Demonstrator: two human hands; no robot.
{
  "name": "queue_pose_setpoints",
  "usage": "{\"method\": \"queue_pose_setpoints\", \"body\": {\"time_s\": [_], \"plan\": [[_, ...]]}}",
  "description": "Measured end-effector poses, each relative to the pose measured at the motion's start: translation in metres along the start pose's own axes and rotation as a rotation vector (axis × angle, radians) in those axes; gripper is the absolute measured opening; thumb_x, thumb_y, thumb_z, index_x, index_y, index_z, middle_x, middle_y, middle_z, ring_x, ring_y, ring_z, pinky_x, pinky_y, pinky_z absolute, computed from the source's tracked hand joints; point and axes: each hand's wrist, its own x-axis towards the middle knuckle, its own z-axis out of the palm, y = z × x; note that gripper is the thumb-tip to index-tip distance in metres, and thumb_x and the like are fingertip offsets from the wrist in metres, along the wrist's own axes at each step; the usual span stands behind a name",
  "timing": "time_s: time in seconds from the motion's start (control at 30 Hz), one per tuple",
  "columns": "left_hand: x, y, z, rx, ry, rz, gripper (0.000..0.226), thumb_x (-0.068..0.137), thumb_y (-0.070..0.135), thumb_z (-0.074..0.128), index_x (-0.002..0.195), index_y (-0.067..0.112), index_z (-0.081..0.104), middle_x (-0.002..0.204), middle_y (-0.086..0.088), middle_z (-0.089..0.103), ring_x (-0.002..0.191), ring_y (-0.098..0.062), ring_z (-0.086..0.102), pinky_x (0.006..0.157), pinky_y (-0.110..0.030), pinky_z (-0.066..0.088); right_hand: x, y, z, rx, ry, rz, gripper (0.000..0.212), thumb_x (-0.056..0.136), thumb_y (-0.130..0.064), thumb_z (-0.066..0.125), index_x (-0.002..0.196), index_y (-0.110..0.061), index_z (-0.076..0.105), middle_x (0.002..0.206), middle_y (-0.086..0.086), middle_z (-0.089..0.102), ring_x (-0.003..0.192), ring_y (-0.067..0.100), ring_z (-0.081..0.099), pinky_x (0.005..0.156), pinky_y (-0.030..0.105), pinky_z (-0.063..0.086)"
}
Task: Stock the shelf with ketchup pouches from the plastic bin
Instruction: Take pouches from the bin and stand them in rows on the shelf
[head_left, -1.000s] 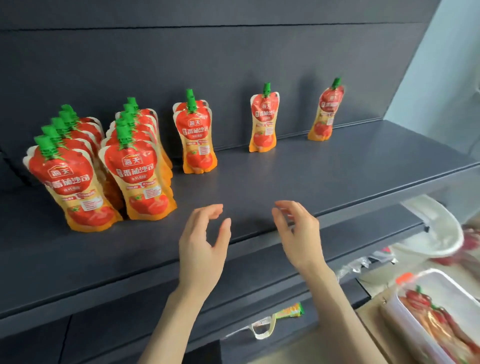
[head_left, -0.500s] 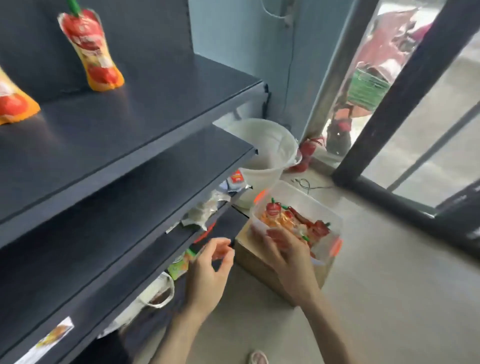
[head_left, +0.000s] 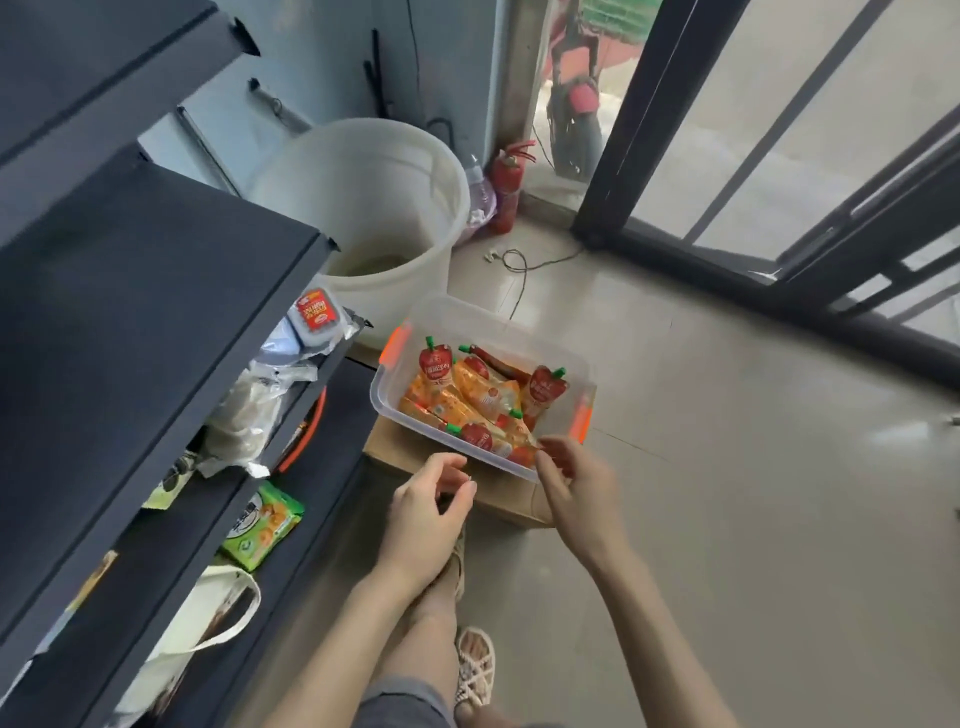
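Left hand (head_left: 431, 501) loosely curled, empty, before clear plastic bin (head_left: 519, 332); right hand (head_left: 574, 480) fingertips at ketchup pouch (head_left: 480, 437), near-right corner; grip unclear.

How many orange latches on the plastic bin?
2: left latch on the end nearest the shelf; right latch on the opposite end, just beyond the right hand. None looks hidden.

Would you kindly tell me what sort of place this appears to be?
Probably a small shop, near its entrance: dark tiered shelving holding snack packets, a clear plastic bin of identical ketchup pouches waiting on a cardboard box, and a glass door beside it.
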Motion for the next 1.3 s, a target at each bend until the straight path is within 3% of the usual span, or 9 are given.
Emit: {"method": "queue_pose_setpoints", "body": {"time_s": [0.1, 0.23, 0.3, 0.43, 0.7, 0.83, 0.97, 1.1, 1.3], "plan": [[0.056, -0.004, 0.01, 0.012, -0.057, -0.051, 0.02, 0.092, 0.024, 0.057, 0.111, 0.028, 0.054, 0.101, 0.008, 0.062, 0.092, -0.001, 0.056, 0.07, -0.003, 0.039, 0.05, 0.015, 0.01, -0.003, 0.006, 0.075, 0.02, 0.094, -0.021, 0.056, 0.109, -0.012, 0.065, 0.099, -0.002, 0.067, 0.091, 0.013, 0.062, 0.078, 0.023, 0.049], [0.13, -0.022, 0.025, 0.029, -0.12, -0.142, 0.023, 0.092, 0.024, 0.057, 0.115, 0.023, 0.055, 0.104, 0.006, 0.062, 0.095, -0.003, 0.056, 0.074, -0.005, 0.04, 0.112, 0.04, 0.031, -0.012, -0.009, 0.189, 0.018, 0.094, -0.02, 0.055, 0.107, -0.012, 0.066, 0.095, -0.005, 0.065, 0.087, 0.008, 0.06, 0.07, 0.003, 0.041], [0.165, -0.034, 0.032, 0.033, -0.143, -0.184, 0.022, 0.092, 0.024, 0.056, 0.114, 0.024, 0.055, 0.104, 0.005, 0.062, 0.098, -0.006, 0.057, 0.077, -0.011, 0.043, 0.141, 0.055, 0.044, -0.009, -0.028, 0.243, 0.018, 0.094, -0.02, 0.055, 0.106, -0.012, 0.066, 0.094, -0.006, 0.065, 0.088, 0.009, 0.061, 0.069, 0.001, 0.04], [0.231, -0.067, 0.052, 0.088, -0.156, -0.234, 0.019, 0.092, 0.022, 0.057, 0.111, 0.022, 0.054, 0.105, 0.003, 0.06, 0.099, -0.011, 0.057, 0.086, -0.026, 0.048, 0.196, 0.092, 0.072, -0.006, -0.059, 0.347, 0.018, 0.094, -0.021, 0.054, 0.104, -0.013, 0.066, 0.095, -0.004, 0.067, 0.089, 0.01, 0.061, 0.077, 0.02, 0.046], [0.322, -0.15, 0.104, 0.111, -0.034, -0.374, 0.041, 0.09, 0.022, 0.059, 0.128, 0.015, 0.045, 0.131, -0.004, 0.044, 0.118, -0.02, 0.048, 0.1, -0.039, 0.043, 0.265, 0.174, 0.144, -0.032, -0.135, 0.461, 0.025, 0.093, -0.027, 0.055, 0.111, -0.012, 0.065, 0.11, 0.003, 0.069, 0.103, 0.017, 0.06, 0.088, 0.03, 0.046], [0.348, -0.185, 0.117, 0.112, 0.081, -0.473, 0.068, 0.086, 0.028, 0.065, 0.141, 0.01, 0.029, 0.143, -0.008, 0.03, 0.127, -0.021, 0.039, 0.097, -0.024, 0.031, 0.282, 0.207, 0.175, -0.102, -0.143, 0.44, 0.036, 0.091, -0.027, 0.056, 0.125, -0.014, 0.056, 0.128, 0.003, 0.058, 0.118, 0.022, 0.049, 0.092, 0.027, 0.035], [0.37, -0.211, 0.122, 0.046, 0.156, -0.54, 0.084, 0.084, 0.033, 0.067, 0.147, 0.01, 0.017, 0.146, -0.009, 0.028, 0.131, -0.021, 0.035, 0.097, -0.021, 0.027, 0.294, 0.223, 0.194, -0.093, -0.149, 0.417, 0.047, 0.089, -0.03, 0.061, 0.132, -0.016, 0.048, 0.135, 0.002, 0.051, 0.125, 0.019, 0.042, 0.096, 0.026, 0.031], [0.382, -0.228, 0.125, 0.052, 0.177, -0.511, 0.084, 0.08, 0.035, 0.071, 0.144, 0.01, 0.023, 0.138, -0.009, 0.038, 0.126, -0.024, 0.042, 0.106, -0.035, 0.036, 0.298, 0.228, 0.207, -0.085, -0.215, 0.408, 0.047, 0.088, -0.029, 0.063, 0.131, -0.016, 0.049, 0.132, 0.003, 0.049, 0.119, 0.017, 0.047, 0.098, 0.028, 0.038], [0.396, -0.243, 0.125, 0.016, 0.151, -0.553, 0.069, 0.067, 0.041, 0.079, 0.12, 0.013, 0.045, 0.118, -0.007, 0.056, 0.106, -0.024, 0.057, 0.094, -0.046, 0.048, 0.307, 0.235, 0.215, -0.029, -0.126, 0.508, 0.026, 0.085, -0.025, 0.068, 0.108, -0.013, 0.064, 0.113, 0.005, 0.062, 0.101, 0.019, 0.056, 0.089, 0.037, 0.048]]}}
